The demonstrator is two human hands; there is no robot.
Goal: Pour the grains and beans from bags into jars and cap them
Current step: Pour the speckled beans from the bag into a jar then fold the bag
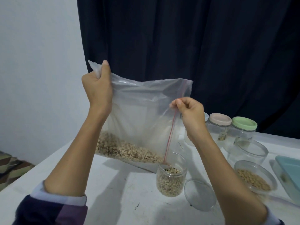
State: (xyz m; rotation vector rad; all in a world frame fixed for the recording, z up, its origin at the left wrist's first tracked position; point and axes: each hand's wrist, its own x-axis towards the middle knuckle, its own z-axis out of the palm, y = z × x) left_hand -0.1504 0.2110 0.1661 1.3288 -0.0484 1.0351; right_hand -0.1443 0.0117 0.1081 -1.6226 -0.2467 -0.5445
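Observation:
A clear zip bag (139,114) with a red seal strip hangs tilted above the white table (113,192), pale beans pooled along its lower edge. My left hand (97,88) grips the bag's upper left corner. My right hand (190,111) pinches the seal edge on the right. The bag's low corner sits at the mouth of an open clear jar (171,174), which is over half full of beans. A clear lid (200,194) lies flat right of that jar.
At the right stand a low open jar with beans (254,177), an open clear jar (248,151), and capped jars with pink (220,119) and green (244,123) lids. A light blue tray (290,172) reaches the right edge. Dark curtain (178,38) behind.

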